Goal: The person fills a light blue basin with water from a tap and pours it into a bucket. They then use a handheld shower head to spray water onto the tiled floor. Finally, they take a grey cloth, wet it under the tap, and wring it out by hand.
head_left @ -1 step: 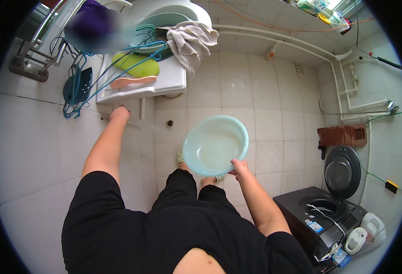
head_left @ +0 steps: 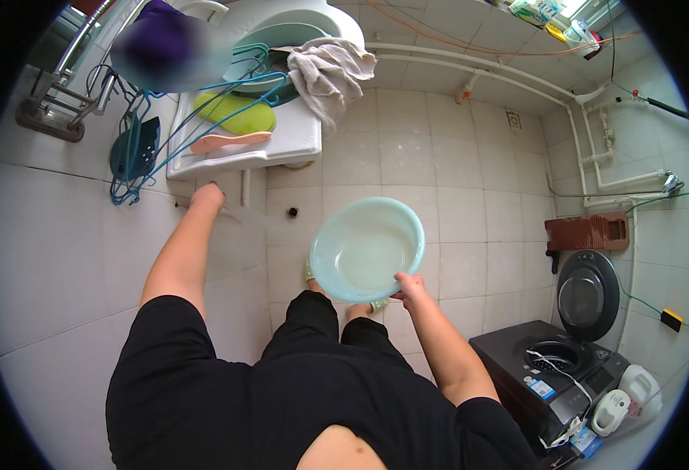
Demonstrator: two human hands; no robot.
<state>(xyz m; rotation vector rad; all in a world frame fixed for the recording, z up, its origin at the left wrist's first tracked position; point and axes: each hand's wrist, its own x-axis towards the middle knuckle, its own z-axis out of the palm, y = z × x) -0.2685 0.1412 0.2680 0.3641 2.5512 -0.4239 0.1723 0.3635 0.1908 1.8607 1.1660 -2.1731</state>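
Observation:
A pale aqua plastic basin point(head_left: 368, 244) is held out over the tiled floor, in front of my legs. My right hand point(head_left: 409, 288) grips its near right rim, thumb on the inner side. The basin's inside looks pale, and I cannot tell whether liquid is in it. Over at the left wall, my left hand point(head_left: 209, 196) reaches low beside the white sink counter point(head_left: 282, 149). Its fingers are curled at something by the wall, perhaps a small fitting, which the hand hides.
On the counter lie a green brush-like item point(head_left: 239, 115), a pink handle point(head_left: 231, 141) and a grey towel point(head_left: 330, 74). Blue hangers point(head_left: 137, 168) hang off its left side. A black washing machine point(head_left: 540, 376) with raised lid point(head_left: 587, 294) stands right. A drain point(head_left: 293, 212) sits in the floor.
The basin has shifted very slightly left in my right hand. My left hand stays at the same spot by the wall.

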